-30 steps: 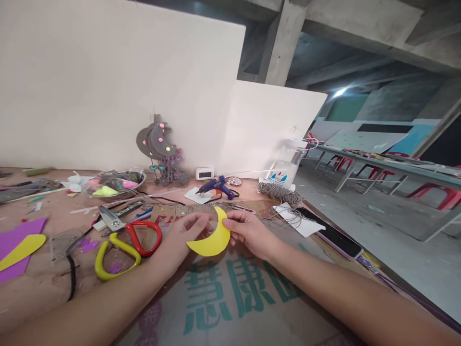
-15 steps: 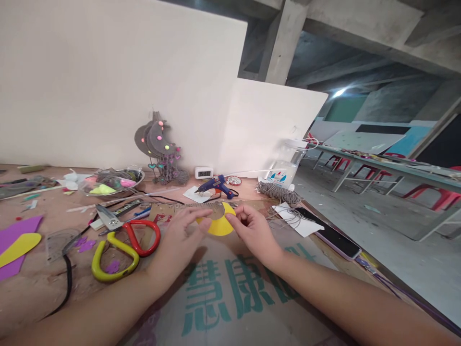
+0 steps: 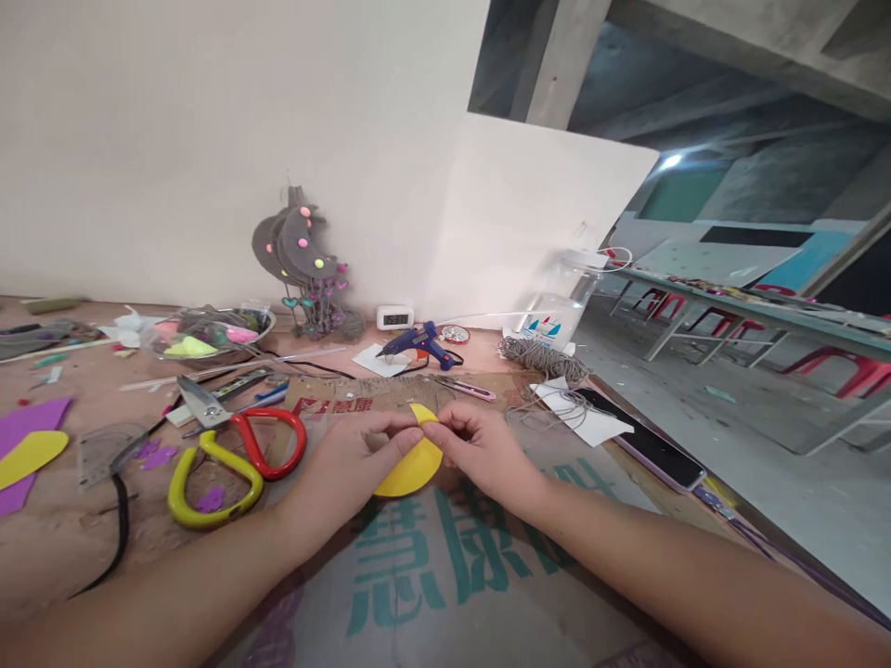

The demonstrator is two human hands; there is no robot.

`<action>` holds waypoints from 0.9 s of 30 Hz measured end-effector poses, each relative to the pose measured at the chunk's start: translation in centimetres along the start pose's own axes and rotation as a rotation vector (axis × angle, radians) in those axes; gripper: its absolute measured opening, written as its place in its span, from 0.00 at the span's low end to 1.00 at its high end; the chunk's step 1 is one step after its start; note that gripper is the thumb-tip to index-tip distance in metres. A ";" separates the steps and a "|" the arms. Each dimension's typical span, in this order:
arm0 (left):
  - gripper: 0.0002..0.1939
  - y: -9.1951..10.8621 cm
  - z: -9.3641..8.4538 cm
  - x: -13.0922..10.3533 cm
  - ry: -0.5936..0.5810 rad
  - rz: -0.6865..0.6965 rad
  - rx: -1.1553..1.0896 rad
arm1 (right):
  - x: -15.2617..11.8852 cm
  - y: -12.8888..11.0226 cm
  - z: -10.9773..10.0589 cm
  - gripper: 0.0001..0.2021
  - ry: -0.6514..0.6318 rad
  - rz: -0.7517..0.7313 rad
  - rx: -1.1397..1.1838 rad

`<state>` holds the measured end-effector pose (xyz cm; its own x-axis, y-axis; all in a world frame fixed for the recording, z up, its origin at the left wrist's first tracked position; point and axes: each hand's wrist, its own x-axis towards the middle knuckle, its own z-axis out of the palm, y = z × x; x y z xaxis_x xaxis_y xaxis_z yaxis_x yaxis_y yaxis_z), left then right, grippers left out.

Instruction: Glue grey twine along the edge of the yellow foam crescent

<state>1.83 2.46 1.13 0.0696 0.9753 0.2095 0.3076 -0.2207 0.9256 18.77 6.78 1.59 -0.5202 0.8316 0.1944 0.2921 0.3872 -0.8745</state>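
Observation:
Both hands pinch a yellow piece of craft foam or card (image 3: 412, 469) above a cardboard sheet (image 3: 418, 640) with green characters. My left hand (image 3: 362, 455) grips its left side between thumb and fingers. Close beside it, my right hand (image 3: 480, 448) is closed on the upper right part, the two thumbs almost meeting. A tip of the yellow piece sticks up above the thumbs, and its rounded part hangs below them. Scissors (image 3: 240, 445) with one red and one yellow handle lie left of my left hand. Fingers hide part of the piece's middle.
Behind the hands lie a blue glue gun (image 3: 421, 345), a craft knife (image 3: 470, 388) and a small digital clock (image 3: 394, 317). Grey cord (image 3: 547, 360) and a phone (image 3: 651, 445) are at the right. Grey moon-shaped ornaments (image 3: 299, 250) stand against the white board. Purple foam (image 3: 32, 427) lies far left.
The yellow piece was spread in a curved shape with my left fingers loosely stretched; now both hands pinch it together, and its rounded part hangs lower. The view has shifted slightly.

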 end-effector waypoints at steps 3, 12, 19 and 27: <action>0.17 -0.5 -0.1 0.3 -0.091 -0.131 -0.269 | 0.1 0.1 -0.3 0.16 -0.041 0.076 0.079; 0.17 -0.9 -1.7 1.3 -0.282 -0.340 -0.656 | 0.0 -0.2 -0.3 0.18 -0.078 0.169 0.112; 0.15 -1.5 -0.9 1.1 -0.214 -0.297 -0.321 | -0.3 -0.7 -0.1 0.18 -0.159 0.066 -0.035; 0.15 -0.8 -0.4 1.0 -0.198 -0.353 -0.257 | 3.8 1.4 -7.7 0.11 0.191 -0.124 -0.554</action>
<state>1.25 3.61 0.77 0.1900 0.9664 -0.1730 0.1024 0.1558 0.9825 23.36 13.54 4.49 -0.4384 0.8041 0.4015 0.6404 0.5929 -0.4882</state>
